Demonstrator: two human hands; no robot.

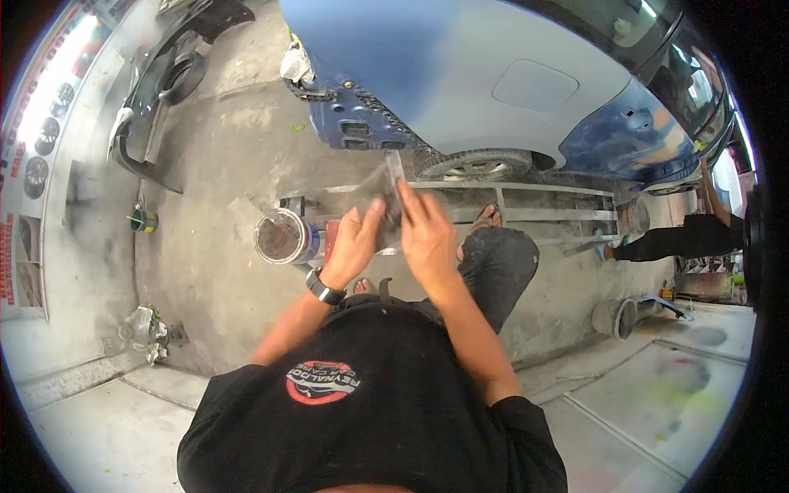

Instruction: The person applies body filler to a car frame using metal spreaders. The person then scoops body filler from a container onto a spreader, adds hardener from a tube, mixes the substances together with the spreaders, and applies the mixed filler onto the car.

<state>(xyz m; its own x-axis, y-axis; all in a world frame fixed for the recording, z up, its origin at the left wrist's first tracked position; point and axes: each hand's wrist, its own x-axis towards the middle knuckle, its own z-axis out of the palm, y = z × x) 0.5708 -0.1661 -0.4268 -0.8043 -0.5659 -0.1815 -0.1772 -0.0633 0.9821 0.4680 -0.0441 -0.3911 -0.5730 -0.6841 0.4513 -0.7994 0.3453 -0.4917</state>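
My left hand (355, 245), with a dark watch on its wrist, is closed at the left edge of a dark, flat, motion-blurred piece (385, 205). Beside it my right hand (427, 238) is closed on a narrow greyish tool (394, 168) that points up toward the car. The tool and the flat piece meet or overlap between my hands; blur hides the exact contact. Left of my hands stands an open bucket (278, 237) with greyish contents. A red object (331, 238) lies between the bucket and my left hand.
A blue and grey car body (493, 74) spans the top, its wheel (485, 164) behind a metal frame (559, 197). Car parts (148, 99) lean at the left wall. A small green can (144, 220) stands below. Another person (682, 238) is at the right.
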